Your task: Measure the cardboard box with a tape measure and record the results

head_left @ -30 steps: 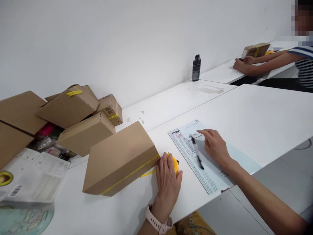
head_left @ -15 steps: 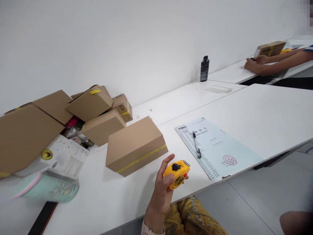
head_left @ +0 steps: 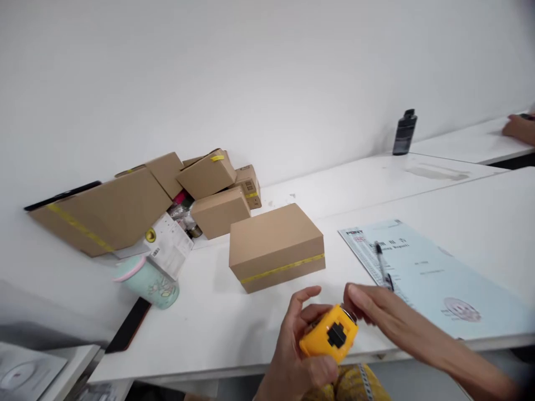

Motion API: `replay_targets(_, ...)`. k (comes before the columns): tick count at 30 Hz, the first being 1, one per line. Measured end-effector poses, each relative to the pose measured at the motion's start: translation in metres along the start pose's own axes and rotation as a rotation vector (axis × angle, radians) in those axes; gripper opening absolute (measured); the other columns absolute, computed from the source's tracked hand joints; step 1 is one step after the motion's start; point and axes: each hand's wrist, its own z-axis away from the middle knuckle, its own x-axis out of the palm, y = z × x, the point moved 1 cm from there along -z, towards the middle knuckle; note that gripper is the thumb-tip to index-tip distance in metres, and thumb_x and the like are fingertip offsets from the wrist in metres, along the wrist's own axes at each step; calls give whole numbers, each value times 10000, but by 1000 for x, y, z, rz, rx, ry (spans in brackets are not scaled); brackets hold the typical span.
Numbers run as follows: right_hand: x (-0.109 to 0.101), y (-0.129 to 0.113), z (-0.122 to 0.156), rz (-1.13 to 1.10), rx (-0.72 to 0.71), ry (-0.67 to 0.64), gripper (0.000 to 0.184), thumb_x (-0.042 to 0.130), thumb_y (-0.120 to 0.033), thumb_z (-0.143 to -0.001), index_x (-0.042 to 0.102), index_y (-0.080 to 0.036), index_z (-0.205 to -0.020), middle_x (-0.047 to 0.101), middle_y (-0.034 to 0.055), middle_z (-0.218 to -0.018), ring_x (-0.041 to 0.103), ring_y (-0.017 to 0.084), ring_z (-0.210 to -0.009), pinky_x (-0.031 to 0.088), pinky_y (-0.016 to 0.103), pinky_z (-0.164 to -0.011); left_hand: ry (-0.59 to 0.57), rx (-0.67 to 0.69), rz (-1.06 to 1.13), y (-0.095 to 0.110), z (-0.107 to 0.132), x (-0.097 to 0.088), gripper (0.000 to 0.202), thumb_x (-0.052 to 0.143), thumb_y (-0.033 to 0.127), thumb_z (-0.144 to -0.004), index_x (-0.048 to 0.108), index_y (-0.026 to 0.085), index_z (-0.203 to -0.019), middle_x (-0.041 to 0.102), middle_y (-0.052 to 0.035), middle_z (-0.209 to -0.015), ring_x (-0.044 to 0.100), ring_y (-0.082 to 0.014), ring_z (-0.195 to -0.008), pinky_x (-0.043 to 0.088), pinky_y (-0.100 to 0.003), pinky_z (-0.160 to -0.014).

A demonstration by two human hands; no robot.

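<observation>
My left hand (head_left: 298, 356) is wrapped round a yellow tape measure (head_left: 328, 337) with a black cross-shaped button, its index finger raised off the case. At the metal end of the tape, my right hand (head_left: 374, 306) has its thumb and fingers pinched together; the fingertips partly hide that end. Just beyond both hands a closed brown cardboard box (head_left: 276, 239), with a yellow tape strip round its side, rests on the white table (head_left: 209, 334). To the right lies a pale blue printed report (head_left: 438, 278), with a black-and-clear pen (head_left: 383, 267) on it.
Several cardboard boxes (head_left: 209, 172) are heaped against the wall at the left. Near them are a white carton (head_left: 171, 245) and a mint tumbler (head_left: 154, 284) lying tilted. A dark bottle (head_left: 404, 133) stands at the back right. Another person's hand (head_left: 518, 129) shows at the far right.
My right hand has come in from the right and pinches the tape measure's end. My left hand has turned the case. The view has swung left, so things appear farther right.
</observation>
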Motion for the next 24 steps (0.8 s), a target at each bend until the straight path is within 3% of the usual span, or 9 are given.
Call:
replay_targets(3, 25, 7, -9, -143, 23, -167, 617, 420, -778, -946, 379, -227, -673, 352, -38, -657, 306, 143, -627, 259, 289, -576, 10, -38, -36, -9, 1, -15, 955, 962, 473, -525, 540, 287, -1362, 663, -101, -1192, 655, -265, -1010, 492, -362, -857)
replay_targets(6, 28, 8, -18, -240, 20, -224, 627, 456, -796, -918, 325, -238, -665, 298, -61, -612, 253, 130, -592, 253, 279, -558, 107, -23, -42, -23, -3, -31, 936, 959, 472, -464, 589, 273, -1300, 683, -86, -1109, 662, -261, -937, 483, -338, -777)
replay_targets(9, 22, -2, -34, -188, -10, -191, 585, 481, -774, -921, 447, -232, -706, 440, -34, -651, 371, 144, -619, 341, 276, -587, 222, 13, -16, -31, -10, -42, 939, 967, 467, -390, 626, 267, -1242, 692, -75, -1071, 663, -258, -885, 479, -327, -721)
replay_targets(12, 21, -11, -48, -120, -18, -176, 513, 556, -728, -913, 589, -228, -805, 578, 4, -756, 481, 168, -695, 406, 279, -619, 279, 44, -10, -27, -16, -46, 986, 991, 371, -344, 608, 297, -1249, 692, -52, -1083, 660, -260, -918, 486, -346, -774)
replay_targets(14, 25, -12, -54, -128, -24, -233, 483, 551, -695, -936, 631, -227, -852, 626, 19, -798, 521, 179, -731, 429, 286, -645, 291, 0, -14, -20, -19, -47, 948, 999, 342, -399, 598, 311, -1258, 703, -53, -1106, 665, -267, -975, 481, -362, -854)
replay_targets(17, 30, -6, -57, -186, -27, -314, 463, 529, -658, -972, 632, -219, -868, 646, 30, -837, 542, 184, -772, 432, 298, -688, 323, -165, 61, -12, -22, -53, 623, 899, 456, -671, 630, 301, -1211, 729, -77, -1119, 684, -258, -998, 473, -369, -903)
replay_targets(19, 31, 1, -58, -261, -6, -322, 451, 579, -652, -951, 591, -217, -834, 616, 18, -809, 521, 170, -748, 419, 288, -667, 333, -229, 117, -9, -23, -56, 487, 812, 491, -779, 648, 291, -1193, 743, -86, -1114, 701, -255, -984, 484, -371, -901)
replay_targets(22, 22, 9, -60, -444, 81, -271, 465, 636, -665, -909, 532, -227, -790, 502, -32, -668, 422, 130, -613, 392, 265, -585, 309, -226, 105, 1, -21, -62, 479, 826, 454, -779, 662, 280, -1194, 758, -106, -1119, 718, -277, -995, 508, -385, -908)
replay_targets(24, 5, 11, -65, -561, 121, -171, 481, 604, -676, -917, 518, -235, -746, 419, -49, -576, 364, 125, -544, 397, 274, -554, 304, -154, 47, 16, -16, -69, 541, 855, 465, -746, 663, 274, -1214, 757, -125, -1147, 724, -301, -998, 533, -394, -885)
